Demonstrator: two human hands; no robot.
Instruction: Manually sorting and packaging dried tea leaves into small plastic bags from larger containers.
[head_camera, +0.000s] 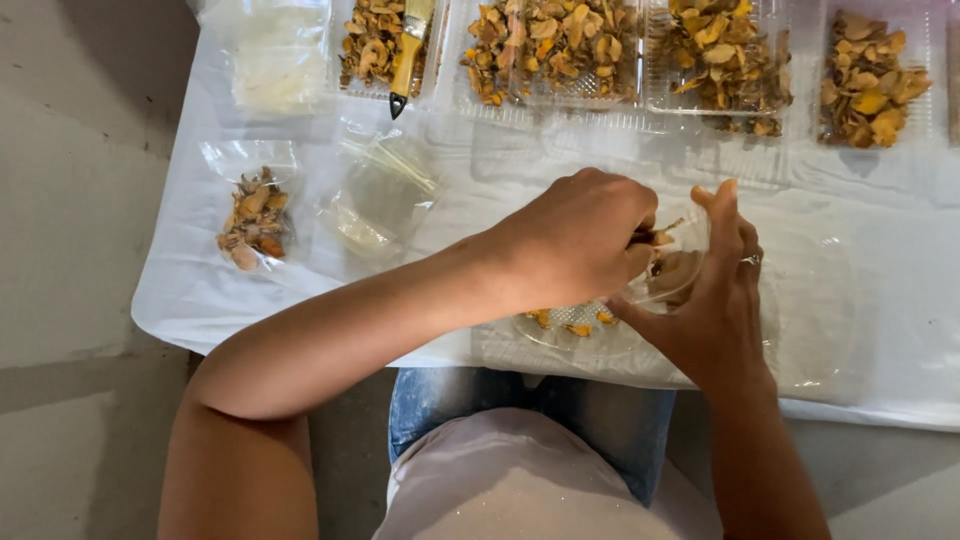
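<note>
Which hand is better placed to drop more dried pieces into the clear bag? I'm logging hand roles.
Probably the left hand: its fingers sit closed at the clear bag's mouth, seemingly pinching pieces. The right hand grips the bag open, so it is occupied.

A low table (880, 350) stood draped in a white cloth (180, 290); the cloth hung past the near edge and creased softly across its top. Around it lay a pale grey floor (70, 200) — smooth, like bare concrete — with a faint seam running across at the left; light was soft and even, shadows falling dim beside the table's left edge.
</note>
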